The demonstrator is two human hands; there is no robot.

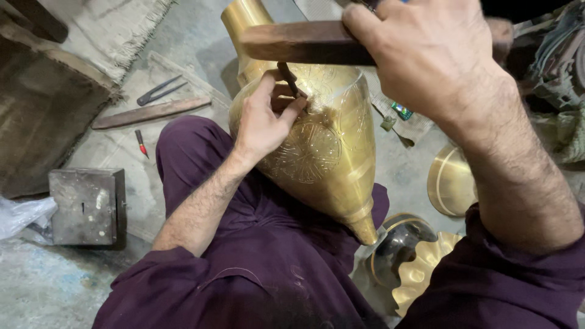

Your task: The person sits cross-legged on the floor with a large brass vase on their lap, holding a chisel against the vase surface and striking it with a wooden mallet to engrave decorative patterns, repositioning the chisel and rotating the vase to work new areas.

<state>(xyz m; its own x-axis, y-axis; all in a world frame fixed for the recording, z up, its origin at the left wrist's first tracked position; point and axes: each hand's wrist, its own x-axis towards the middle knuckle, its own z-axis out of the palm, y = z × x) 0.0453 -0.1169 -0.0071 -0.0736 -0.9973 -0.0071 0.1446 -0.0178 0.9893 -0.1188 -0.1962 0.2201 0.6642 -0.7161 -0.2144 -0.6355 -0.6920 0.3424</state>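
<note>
Around me lies a dusty grey concrete floor (49, 286), with a frayed burlap mat (116, 30) and a dark worn rug (42, 116) at my left, a small dark metal box (85, 206) beside crumpled clear plastic (18, 216), under dim, warm light.

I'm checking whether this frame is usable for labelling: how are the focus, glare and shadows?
Head view: the brass vase and left hand with its chisel are sharp; the right hand and wooden mallet, close to the lens, look large and slightly soft; mild glare streaks the vase; the top-right corner is dark.
</note>
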